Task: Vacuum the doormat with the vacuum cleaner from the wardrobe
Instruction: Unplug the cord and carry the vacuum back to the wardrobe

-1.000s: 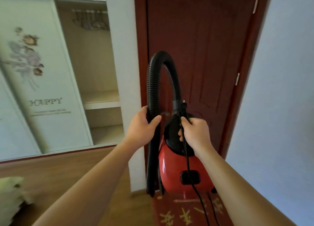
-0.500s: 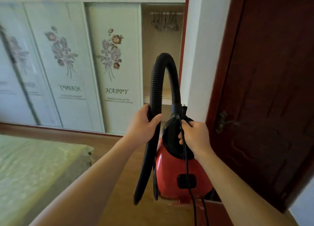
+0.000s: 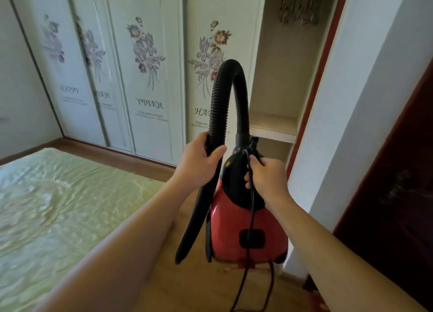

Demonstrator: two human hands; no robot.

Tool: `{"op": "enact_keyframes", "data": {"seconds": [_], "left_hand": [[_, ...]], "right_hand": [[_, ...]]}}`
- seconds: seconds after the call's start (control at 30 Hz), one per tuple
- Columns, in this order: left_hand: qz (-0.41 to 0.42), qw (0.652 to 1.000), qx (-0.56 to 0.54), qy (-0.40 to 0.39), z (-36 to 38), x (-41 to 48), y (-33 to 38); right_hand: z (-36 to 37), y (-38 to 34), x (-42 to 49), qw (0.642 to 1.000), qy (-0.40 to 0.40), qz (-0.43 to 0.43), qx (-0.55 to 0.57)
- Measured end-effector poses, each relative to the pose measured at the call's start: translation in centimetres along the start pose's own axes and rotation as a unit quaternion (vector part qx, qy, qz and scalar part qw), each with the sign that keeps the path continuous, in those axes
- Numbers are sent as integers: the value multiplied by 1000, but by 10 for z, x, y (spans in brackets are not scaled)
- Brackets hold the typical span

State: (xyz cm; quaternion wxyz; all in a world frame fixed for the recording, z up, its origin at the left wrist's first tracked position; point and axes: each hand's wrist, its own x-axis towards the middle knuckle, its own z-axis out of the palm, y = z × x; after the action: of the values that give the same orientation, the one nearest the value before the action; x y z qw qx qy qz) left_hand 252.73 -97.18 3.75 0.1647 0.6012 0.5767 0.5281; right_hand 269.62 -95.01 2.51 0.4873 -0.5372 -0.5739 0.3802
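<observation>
Floor [image 3: 187, 288]: brown wood boards, stretching from the foot of the wardrobe [image 3: 145, 77] down to the lower edge of view.
On the floor: bed at left; pale skirting [image 3: 293, 280] of a white wall corner at right; black cord [image 3: 251, 218] dangling low over the boards, contact hard to tell.
Bed [image 3: 28, 171]: low, filling the left side, near the sliding doors yet apart from them.
On the bed: 1 pale green sheet [image 3: 70, 218], shiny, finely wrinkled, spread over the whole visible top.
Shelf [image 3: 273, 129]: 1 pale board inside the wardrobe's open compartment, at right.
Above the shelf: hangers [image 3: 297, 9], bunched on a rail, blurred.
</observation>
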Motion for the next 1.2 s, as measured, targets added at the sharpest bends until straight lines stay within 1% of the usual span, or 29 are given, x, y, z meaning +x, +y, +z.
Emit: {"op": "enact_keyframes", "data": {"seconds": [0.13,0.3,0.5,0.67,0.87,1.03,1.2], "left_hand": [[-11,1000,10,23,-16,23,-26],[-31,996,59,52,-20,61,-65],[-47,991,99,82,-2,137,-105],[-53,988,100,108,22,207,-125],[-35,986,74,144,46,281,-145],[-44,986,70,144,50,334,-176],[-47,986,57,147,47,387,-217]], "right_hand": [[41,3,30,1000,-20,-8,-14],[82,16,81,998,-60,-2,15],[112,27,172,994,-109,-7,21],[125,24,257,989,-143,-5,49],[138,19,344,988,-146,-29,43],[164,21,398,988,-150,-37,28],[206,28,451,987,-151,-46,8]]}}
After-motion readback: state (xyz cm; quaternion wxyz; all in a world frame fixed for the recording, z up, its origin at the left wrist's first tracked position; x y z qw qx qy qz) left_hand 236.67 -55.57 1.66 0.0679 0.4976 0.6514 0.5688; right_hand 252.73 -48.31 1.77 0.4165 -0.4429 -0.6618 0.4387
